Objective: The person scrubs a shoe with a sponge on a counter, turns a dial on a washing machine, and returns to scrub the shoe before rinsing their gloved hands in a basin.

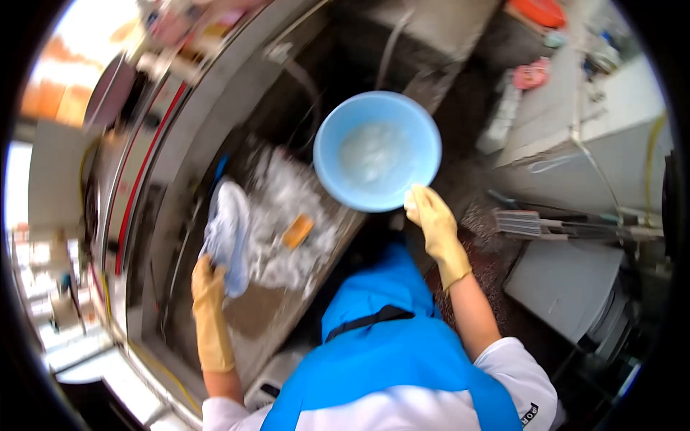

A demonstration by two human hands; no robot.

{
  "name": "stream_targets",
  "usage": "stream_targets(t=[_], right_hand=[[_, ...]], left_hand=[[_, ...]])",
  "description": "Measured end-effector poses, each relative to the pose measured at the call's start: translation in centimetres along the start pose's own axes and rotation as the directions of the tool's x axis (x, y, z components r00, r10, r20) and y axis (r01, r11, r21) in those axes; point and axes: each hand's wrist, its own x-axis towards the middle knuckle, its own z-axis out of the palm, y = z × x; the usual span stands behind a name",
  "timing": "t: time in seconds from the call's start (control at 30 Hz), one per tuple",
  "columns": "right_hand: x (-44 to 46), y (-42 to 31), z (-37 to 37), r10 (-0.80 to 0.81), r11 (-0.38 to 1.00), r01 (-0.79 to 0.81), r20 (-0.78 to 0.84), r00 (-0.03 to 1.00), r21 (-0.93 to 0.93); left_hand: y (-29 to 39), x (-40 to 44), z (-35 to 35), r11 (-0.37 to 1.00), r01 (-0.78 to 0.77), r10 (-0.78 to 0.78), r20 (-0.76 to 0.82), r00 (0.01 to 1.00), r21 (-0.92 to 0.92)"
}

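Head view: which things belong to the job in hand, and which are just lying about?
Likely in the job:
- pale shoe, in the left hand
- small white item, in the right hand
- blue basin, cloudy water inside
- orange block, on suds

Likely just lying about:
- pink item
- orange-red container
- grey panel

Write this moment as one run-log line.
left hand: shoe | right hand: small white item, near blue basin | ledge: suds, orange item
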Motion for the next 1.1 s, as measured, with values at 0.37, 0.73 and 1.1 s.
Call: stream_targets(t=[0.37,0.73,1.1], right_hand=[[-1.2,5.5,-21.5,0.166,0.923,0.103,-0.625,0.762,0.37],[-13.3,20.6,-24.2,0.539,0.712,0.231,-0.726,0.427,0.663],[-25.2,33.7,-29.1,0.504,0.692,0.524,-0.852,0.143,0.497]], left_hand=[[49.5,23.5,10.5,0.708,-0.577,0.496,0.293,0.817,0.408],[63.0,22.1,36.7,0.055,-0.993,0.864,-0.504,-0.003,0.1],[38.2,-3.7,31.1,0.397,-0.711,0.916,0.201,0.348,-0.58]])
